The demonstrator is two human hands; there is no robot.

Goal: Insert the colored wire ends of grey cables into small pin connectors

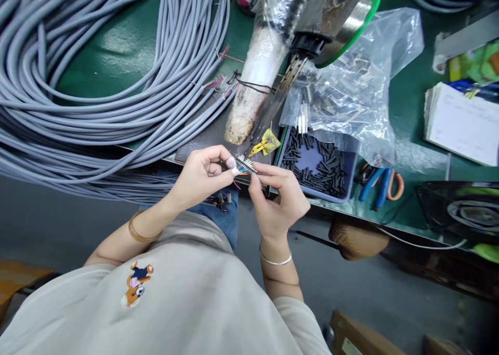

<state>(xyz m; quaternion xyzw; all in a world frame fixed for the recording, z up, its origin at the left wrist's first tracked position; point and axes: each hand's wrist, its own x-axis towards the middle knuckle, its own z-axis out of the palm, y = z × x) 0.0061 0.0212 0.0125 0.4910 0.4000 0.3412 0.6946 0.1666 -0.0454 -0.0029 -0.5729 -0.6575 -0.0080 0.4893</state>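
My right hand [277,195] pinches the right end of a small metal multi-pin connector [246,163] between thumb and fingers. Thin coloured wires [242,172], blue and orange among them, lie against the connector's near side. My left hand [206,175] is closed in a pinch on these wires at the connector's left end; white shows on its thumb and fingertip. Just beyond the connector, a slim metal tool [268,113] slants down from a holder. A yellow piece [258,147] lies by its lower end. More connectors [223,201] rest on my lap.
Grey cables [117,105] with stripped ends cover the left of the green table. A wrapped white tube [257,69] and solder spool [351,30] stand ahead. At right are a tray [353,173] of black sleeves, a plastic bag [374,84], blue-handled pliers [384,186] and a notepad [462,118].
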